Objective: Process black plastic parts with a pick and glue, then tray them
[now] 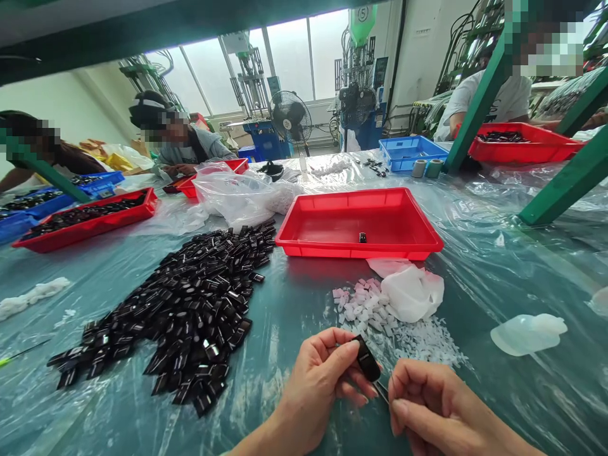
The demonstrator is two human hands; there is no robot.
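Observation:
A small glossy black plastic piece is pinched between the thumb and fingers of my left hand. Close beside it, my right hand is closed on a pair of thin metal tweezers, whose tip meets the lower end of the black piece. Most of the tweezers is hidden by my fingers. Just beyond my hands lies a heap of small white translucent bits and chunkier pieces, next to a crumpled white bag. A large pile of similar black pieces spreads to the left.
A red tray ahead holds one black piece. A clear plastic bottle lies at right. Green metal posts rise from the plastic-covered table. Further red tray and blue tray stand farther off, with several people around the table.

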